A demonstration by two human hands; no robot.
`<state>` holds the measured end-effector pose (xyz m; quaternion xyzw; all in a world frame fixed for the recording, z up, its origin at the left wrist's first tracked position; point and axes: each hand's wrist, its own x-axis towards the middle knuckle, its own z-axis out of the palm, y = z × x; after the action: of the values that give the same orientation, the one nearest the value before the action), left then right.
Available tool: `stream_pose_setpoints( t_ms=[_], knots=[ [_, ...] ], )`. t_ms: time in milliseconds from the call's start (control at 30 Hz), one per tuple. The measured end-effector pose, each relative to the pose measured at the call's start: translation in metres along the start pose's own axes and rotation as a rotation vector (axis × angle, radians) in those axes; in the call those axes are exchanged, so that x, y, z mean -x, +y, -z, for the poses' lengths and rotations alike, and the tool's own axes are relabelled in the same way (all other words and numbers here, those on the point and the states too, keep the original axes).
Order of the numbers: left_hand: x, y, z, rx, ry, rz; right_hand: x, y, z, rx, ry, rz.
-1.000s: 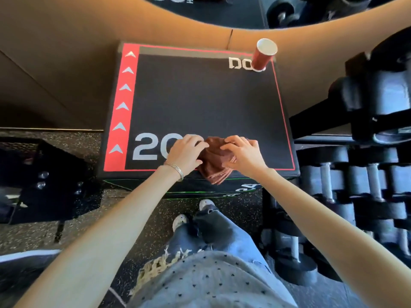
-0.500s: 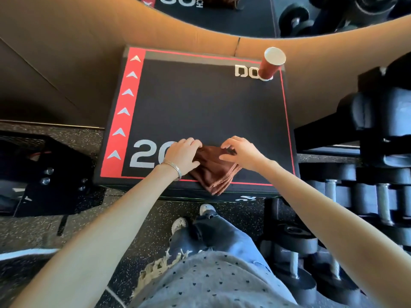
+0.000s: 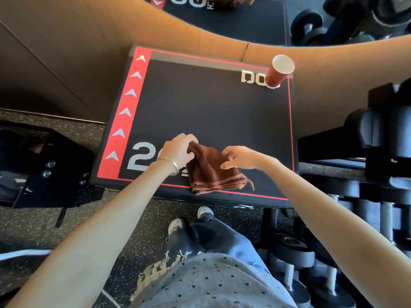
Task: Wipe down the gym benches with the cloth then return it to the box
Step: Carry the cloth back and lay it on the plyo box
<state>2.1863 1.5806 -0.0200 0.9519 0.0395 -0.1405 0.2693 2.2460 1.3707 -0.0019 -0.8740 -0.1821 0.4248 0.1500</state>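
**Cloth on box, both hands at it**

Left hand (image 3: 179, 150) pinches the cloth (image 3: 211, 172) at its far-left corner. Right hand (image 3: 240, 157) is curled at the right edge; pinching or only touching, can't tell. Cloth lies folded between them, at the box (image 3: 211, 107) near edge.

Folded brown terry cloth (image 3: 213, 172) lies on near edge of black padded box with red border (image 3: 211, 107). Left hand (image 3: 179, 150) pinches cloth's far-left corner. Right hand (image 3: 240, 157) touches its right side, grip unclear. Red paper cup (image 3: 278, 71) upright at far-right corner.
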Motion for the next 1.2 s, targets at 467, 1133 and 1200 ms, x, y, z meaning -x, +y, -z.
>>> stream_pose_setpoints(
  t_ms=[467,1133,1200],
  knots=[
    [0.018,-0.001,-0.002,-0.305,0.127,-0.474,0.018,0.003,-0.037,0.331,0.45,0.249],
    [-0.064,0.047,-0.011,-0.119,-0.074,0.03,0.029,0.014,-0.008,-0.163,0.552,0.034],
    [-0.069,0.048,-0.012,-0.037,-0.059,0.08,0.02,0.014,-0.003,-0.031,0.484,0.027]
  ],
)
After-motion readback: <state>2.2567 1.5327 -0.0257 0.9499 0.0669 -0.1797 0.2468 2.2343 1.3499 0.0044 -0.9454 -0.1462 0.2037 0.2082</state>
